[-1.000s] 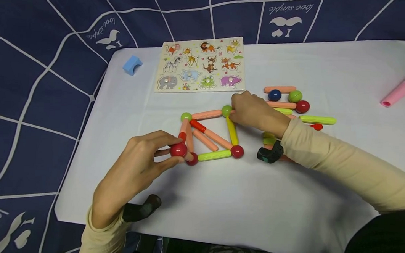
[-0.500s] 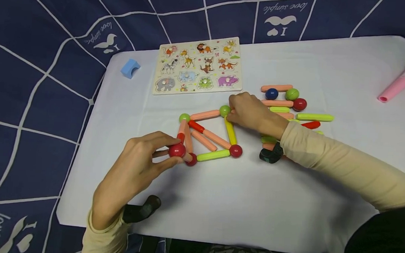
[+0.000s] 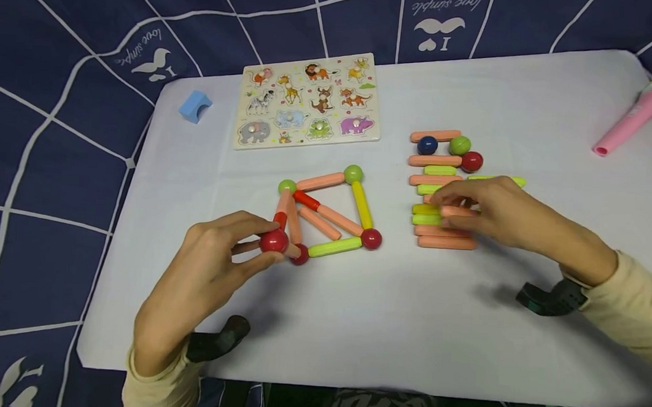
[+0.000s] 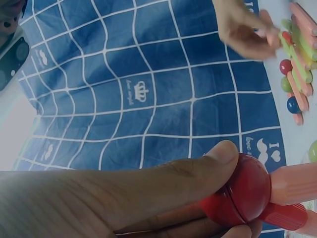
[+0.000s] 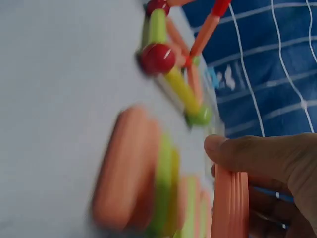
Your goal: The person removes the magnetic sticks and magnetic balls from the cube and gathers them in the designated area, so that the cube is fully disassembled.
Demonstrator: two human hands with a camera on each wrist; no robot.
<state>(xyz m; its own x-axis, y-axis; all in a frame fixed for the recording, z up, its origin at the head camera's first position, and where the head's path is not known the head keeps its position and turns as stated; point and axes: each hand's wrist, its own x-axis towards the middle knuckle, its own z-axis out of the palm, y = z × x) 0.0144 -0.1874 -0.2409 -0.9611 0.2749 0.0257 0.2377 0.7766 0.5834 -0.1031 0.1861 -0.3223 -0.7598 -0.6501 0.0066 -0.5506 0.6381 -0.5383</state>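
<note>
The left hand (image 3: 206, 271) is sitting in the lower left of the head view, and its thumb and fingers are pinching a red ball (image 3: 273, 242). In the left wrist view the thumb is pressing on top of that red ball (image 4: 242, 196), and a peach stick (image 4: 293, 184) and a red stick (image 4: 285, 216) are sticking out of it. The ball is touching the left side of a stick square (image 3: 325, 213) lying in the middle of the desk (image 3: 353, 315). The square is made of peach, red, yellow and green sticks, with 2 green balls on its top corners and 2 red balls on its bottom corners. The right hand (image 3: 503, 210) is lying to the right of the middle, over a pile of sticks (image 3: 441, 225). Its fingers are curling round a peach stick (image 3: 458, 211) and pinching it. In the right wrist view the thumb is pressing against that peach stick (image 5: 230, 203), though the picture is blurry. Just above the pile, a blue ball (image 3: 427, 145), a green ball (image 3: 459, 145) and a red ball (image 3: 471, 161) are sitting close together. An animal puzzle board (image 3: 307, 100) is lying at the top middle, a blue block (image 3: 194, 105) is in the upper left, and a pink toy microphone (image 3: 635, 115) is in the upper right.
</note>
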